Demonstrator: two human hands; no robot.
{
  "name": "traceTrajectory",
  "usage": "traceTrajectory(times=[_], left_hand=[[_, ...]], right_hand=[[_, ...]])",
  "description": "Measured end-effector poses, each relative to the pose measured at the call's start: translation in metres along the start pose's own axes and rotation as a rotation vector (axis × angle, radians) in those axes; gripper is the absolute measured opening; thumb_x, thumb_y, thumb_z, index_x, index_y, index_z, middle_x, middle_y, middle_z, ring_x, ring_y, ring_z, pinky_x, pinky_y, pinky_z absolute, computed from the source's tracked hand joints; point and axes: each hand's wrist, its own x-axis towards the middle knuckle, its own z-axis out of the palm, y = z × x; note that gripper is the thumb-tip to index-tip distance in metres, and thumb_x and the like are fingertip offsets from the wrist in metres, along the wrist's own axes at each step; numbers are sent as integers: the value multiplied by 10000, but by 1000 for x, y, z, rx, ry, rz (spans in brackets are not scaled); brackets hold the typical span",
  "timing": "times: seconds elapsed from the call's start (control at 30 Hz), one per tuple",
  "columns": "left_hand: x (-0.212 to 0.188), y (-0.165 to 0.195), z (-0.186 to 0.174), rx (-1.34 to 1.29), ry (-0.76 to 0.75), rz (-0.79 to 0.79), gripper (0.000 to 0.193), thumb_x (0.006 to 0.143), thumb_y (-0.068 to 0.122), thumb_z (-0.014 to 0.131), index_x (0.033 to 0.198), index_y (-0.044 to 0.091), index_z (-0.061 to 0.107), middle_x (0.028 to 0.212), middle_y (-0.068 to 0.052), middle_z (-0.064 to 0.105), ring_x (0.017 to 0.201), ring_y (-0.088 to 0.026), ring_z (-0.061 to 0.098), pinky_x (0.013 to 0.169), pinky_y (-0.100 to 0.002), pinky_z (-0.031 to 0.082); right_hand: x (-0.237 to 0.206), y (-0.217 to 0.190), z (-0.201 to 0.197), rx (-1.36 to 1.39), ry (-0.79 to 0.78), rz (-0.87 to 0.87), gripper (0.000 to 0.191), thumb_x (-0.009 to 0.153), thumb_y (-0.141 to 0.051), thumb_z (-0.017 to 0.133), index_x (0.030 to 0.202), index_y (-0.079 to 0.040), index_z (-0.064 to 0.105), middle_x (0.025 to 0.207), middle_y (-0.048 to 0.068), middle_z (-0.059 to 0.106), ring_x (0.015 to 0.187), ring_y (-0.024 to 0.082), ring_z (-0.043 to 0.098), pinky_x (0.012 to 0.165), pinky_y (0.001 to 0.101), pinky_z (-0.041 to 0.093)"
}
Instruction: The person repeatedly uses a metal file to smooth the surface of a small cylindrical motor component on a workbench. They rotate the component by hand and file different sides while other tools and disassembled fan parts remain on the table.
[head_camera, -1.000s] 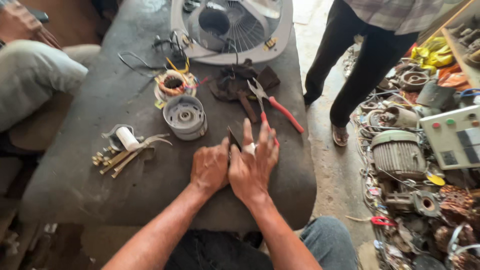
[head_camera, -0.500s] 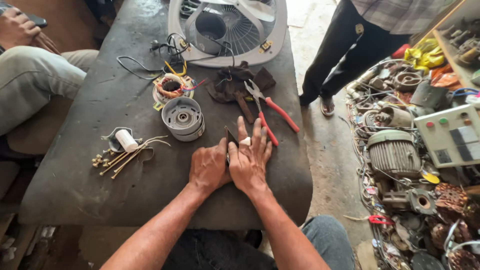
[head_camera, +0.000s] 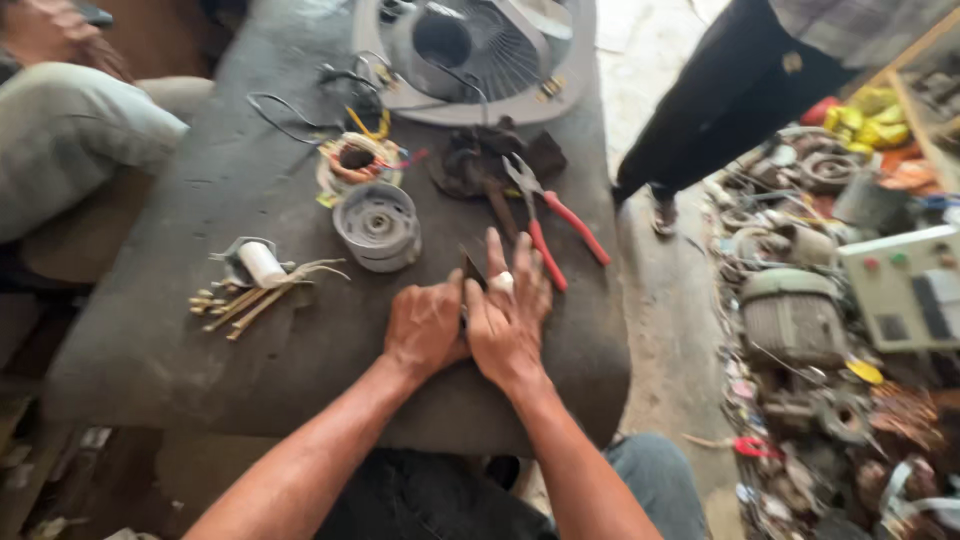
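Your arms are bare from the elbows down, with no sleeves, watch or gloves in view. Your left hand (head_camera: 425, 325) carries no ring or band. Your right hand (head_camera: 507, 320) has a pale wrap or bandage around one finger. Below them, you wear dark blue-grey denim trousers over both knees.

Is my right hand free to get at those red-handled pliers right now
Probably yes. The right hand lies flat just beside the red-handled pliers on the table, nothing lying between them, though it presses a small dark piece.
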Motion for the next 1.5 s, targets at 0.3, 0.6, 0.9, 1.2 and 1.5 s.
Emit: traceTrajectory(times=[0.3, 0.6, 0.9, 1.2, 1.5], left_hand=[[0, 2, -3, -33, -124, -146, 540, 711, 393, 837, 1054, 24, 641, 793, -161, 725, 696, -367, 707, 622, -482, 547], [3, 10, -13, -61, -83, -120, 498, 710, 343, 814, 1048, 36, 614, 776, -157, 725, 669, -366, 714, 606, -476, 552], [2, 11, -13, -30, -52, -101, 560, 661, 350, 834, 1054, 11, 624, 757, -173, 721, 659, -373, 710, 588, -475, 552], [0, 11, -11, -10, -65, -89, 559, 695, 342, 833, 1093, 3, 636, 757, -177, 725, 649, -370, 712, 578, -476, 559], [2, 16, -14, 25, -62, -100, 532, 687, 334, 815, 1085, 31, 633, 730, -179, 725, 667, -389, 713, 601, -499, 558]], right_hand=[[2, 2, 5, -23, -13, -4, 704, 1025, -352, 507, 1641, -160, 226, 1680, 259, 156, 1541, 483, 128, 1200, 607, 97], [-1, 7, 6, 37, -41, 22, 701, 1019, -344, 511, 1638, -155, 242, 1676, 248, 148, 1531, 485, 141, 1198, 605, 100], [-3, 13, 6, 26, -60, 20, 693, 1023, -356, 517, 1640, -191, 249, 1693, 220, 155, 1549, 453, 141, 1220, 585, 120], [-3, 4, 2, 50, -60, 21, 701, 1018, -384, 481, 1645, -206, 223, 1689, 225, 139, 1548, 455, 128, 1224, 564, 117], [-6, 8, 6, 74, -24, 1, 722, 1016, -383, 517, 1645, -186, 222, 1687, 238, 141, 1533, 469, 146, 1202, 589, 143]])
